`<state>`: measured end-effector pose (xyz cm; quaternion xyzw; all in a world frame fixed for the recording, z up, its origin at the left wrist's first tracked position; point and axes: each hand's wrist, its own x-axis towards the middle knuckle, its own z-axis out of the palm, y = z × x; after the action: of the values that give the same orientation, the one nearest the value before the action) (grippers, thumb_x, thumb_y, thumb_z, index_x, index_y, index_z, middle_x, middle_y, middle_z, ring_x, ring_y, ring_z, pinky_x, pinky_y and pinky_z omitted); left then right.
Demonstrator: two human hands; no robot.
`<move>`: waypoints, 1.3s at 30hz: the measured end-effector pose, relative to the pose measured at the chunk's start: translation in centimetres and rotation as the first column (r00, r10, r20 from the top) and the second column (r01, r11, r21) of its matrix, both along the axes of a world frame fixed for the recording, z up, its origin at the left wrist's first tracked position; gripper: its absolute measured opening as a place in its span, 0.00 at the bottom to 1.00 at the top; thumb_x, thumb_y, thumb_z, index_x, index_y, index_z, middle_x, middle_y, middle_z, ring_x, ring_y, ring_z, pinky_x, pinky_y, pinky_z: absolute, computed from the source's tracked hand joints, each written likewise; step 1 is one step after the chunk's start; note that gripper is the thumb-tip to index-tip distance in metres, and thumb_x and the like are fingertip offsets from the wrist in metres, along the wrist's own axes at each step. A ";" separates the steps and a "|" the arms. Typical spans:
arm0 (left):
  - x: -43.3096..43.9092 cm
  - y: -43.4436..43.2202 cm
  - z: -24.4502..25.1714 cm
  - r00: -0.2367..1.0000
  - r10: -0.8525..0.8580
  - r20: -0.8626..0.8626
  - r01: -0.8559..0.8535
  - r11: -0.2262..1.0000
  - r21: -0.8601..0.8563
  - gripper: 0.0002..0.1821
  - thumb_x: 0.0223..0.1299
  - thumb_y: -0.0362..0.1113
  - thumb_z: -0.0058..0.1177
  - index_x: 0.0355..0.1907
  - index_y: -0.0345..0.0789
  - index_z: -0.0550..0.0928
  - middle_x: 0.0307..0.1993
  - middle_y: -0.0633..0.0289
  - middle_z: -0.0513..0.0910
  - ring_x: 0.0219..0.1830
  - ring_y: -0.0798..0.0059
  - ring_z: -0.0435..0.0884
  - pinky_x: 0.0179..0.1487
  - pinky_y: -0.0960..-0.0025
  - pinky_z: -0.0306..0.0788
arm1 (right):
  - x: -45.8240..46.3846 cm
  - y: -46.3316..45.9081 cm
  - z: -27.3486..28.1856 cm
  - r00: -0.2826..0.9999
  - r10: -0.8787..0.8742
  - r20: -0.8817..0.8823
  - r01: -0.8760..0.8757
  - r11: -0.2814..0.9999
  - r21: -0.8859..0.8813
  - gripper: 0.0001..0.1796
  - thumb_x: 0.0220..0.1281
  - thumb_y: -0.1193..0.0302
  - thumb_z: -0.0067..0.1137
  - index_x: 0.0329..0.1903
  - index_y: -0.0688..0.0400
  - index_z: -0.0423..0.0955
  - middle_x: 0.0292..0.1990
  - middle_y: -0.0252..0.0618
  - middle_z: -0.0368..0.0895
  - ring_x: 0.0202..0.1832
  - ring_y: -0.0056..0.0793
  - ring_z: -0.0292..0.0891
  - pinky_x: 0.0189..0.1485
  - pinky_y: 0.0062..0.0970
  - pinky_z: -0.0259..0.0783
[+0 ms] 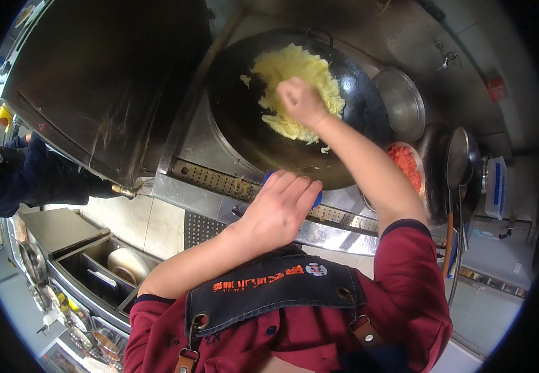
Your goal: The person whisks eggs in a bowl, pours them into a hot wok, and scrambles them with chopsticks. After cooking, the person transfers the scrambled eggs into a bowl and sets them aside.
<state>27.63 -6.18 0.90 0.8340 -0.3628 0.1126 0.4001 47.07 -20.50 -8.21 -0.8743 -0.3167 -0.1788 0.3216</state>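
A large dark wok sits on the steel range, with a spread of yellow and pale shredded food, possibly cabbage or egg, in it. Over that food is my right hand, its fingers curled together and slightly blurred; whether it pinches something cannot be told. My left hand grips a blue cloth or pad at the wok's near rim. The cloth shows on both sides of the fingers.
Right of the wok stand a round metal lid or pan, a bowl of red cut pieces, and a ladle. A perforated drain strip runs along the range front. A co-worker in dark clothes is at the far left.
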 end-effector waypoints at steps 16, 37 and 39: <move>0.2 0.5 0.4 0.998 -0.048 -0.033 0.050 0.998 0.046 0.20 0.52 0.30 0.53 0.49 0.24 0.77 0.41 0.50 0.79 0.40 0.55 0.76 0.48 0.59 0.69 | 0.2 -8.7 3.5 0.563 -0.068 -0.823 0.353 0.921 0.166 0.13 0.68 0.69 0.57 0.44 0.68 0.79 0.34 0.42 0.83 0.29 0.25 0.81 0.33 0.21 0.78; 0.3 0.7 0.1 0.997 -0.068 -0.044 0.069 0.997 0.027 0.22 0.53 0.31 0.49 0.51 0.24 0.76 0.42 0.50 0.78 0.43 0.56 0.75 0.51 0.58 0.68 | 4.8 -13.7 3.5 0.480 -0.288 -0.828 0.843 0.412 0.345 0.17 0.69 0.60 0.56 0.43 0.64 0.77 0.35 0.42 0.81 0.29 0.27 0.79 0.30 0.22 0.76; 0.3 0.7 0.0 0.998 -0.055 -0.029 0.056 0.998 0.026 0.22 0.53 0.31 0.49 0.52 0.24 0.76 0.43 0.50 0.78 0.43 0.56 0.75 0.51 0.59 0.68 | 6.1 -11.0 0.8 0.491 -0.067 -0.868 0.811 0.400 0.428 0.18 0.69 0.60 0.57 0.45 0.65 0.77 0.36 0.44 0.81 0.32 0.29 0.79 0.34 0.25 0.77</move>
<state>27.94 -5.46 0.92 0.8303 -0.3816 0.0850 0.3971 53.13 -31.50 -7.37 -0.6599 0.2428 -0.0181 0.7108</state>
